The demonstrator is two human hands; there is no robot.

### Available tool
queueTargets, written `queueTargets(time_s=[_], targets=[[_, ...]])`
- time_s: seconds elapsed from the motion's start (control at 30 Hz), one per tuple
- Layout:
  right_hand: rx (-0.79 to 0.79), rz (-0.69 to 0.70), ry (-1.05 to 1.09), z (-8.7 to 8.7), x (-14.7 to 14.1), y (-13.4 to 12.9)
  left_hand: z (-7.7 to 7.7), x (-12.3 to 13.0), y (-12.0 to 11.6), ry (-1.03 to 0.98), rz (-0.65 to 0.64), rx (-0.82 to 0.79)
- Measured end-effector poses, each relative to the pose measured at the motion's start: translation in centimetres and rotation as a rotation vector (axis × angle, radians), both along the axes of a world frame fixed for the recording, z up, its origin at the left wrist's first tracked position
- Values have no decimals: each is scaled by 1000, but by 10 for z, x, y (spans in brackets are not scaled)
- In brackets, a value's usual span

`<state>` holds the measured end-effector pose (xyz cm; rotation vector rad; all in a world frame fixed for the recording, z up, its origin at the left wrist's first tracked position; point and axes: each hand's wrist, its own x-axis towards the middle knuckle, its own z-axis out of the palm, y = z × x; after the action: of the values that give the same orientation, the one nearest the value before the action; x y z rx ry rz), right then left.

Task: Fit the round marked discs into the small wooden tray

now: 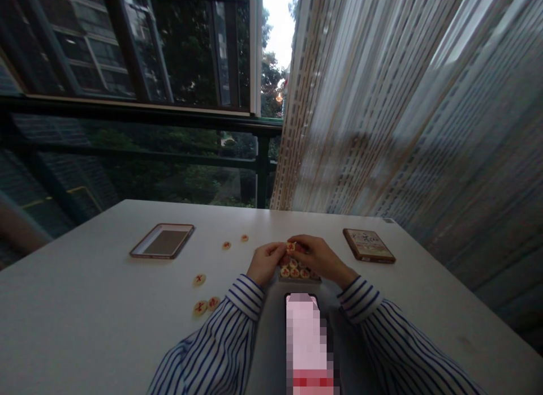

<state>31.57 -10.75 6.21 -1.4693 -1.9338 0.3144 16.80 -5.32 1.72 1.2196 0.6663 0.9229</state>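
Round wooden pieces with red characters stand in rows in a small box [300, 279] near the middle of the white table. My left hand [266, 262] is at the box's left side, its fingertips closed on a round piece [291, 247] above the rows. From the right, my right hand [316, 256] reaches over the box, with its fingers at the same piece and partly covering the pieces below. Several loose pieces lie to the left, among them one [199, 279] alone and two touching [200, 308] nearer me.
On the white table [106, 304], an open shallow tray or lid [163, 241] lies at the left and a flat printed box [369, 245] at the right. A phone-like object [303, 333], its screen blurred out, is in front of me. Windows and a curtain [360, 101] stand behind.
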Motion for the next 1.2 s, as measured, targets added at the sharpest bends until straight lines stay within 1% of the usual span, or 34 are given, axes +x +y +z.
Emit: queueTargets(time_s=[0.07, 0.13, 0.23, 0.37, 0.5, 0.67, 0.9, 1.1, 1.2], targets=[[-18, 31, -4, -2, 1, -3, -5, 0, -2, -14, -34, -47], [-43, 51, -8, -3, 2, -6, -7, -1, -5, -31, -63, -85], [-83, 59, -5, -4, 3, -8, -6, -2, -9, -46, -65, -105], [-149, 87, -5, 0, 3, -8, -3, -3, -13, -61, -59, -153], [-180, 98, -27, 3, 5, -6, -2, -3, -15, -76, -67, -180], [-214, 153, -15, 4, 9, -2, -1, -2, -18, -62, -44, -201], [-266, 225, 69, 1, 10, 1, -2, -2, -18, -60, -51, -190], [-282, 195, 117, -1, 11, 0, -2, -3, -20, -39, -70, -160], [-320, 221, 159, 2, 11, -1, -1, -4, -20, -40, -65, -144]])
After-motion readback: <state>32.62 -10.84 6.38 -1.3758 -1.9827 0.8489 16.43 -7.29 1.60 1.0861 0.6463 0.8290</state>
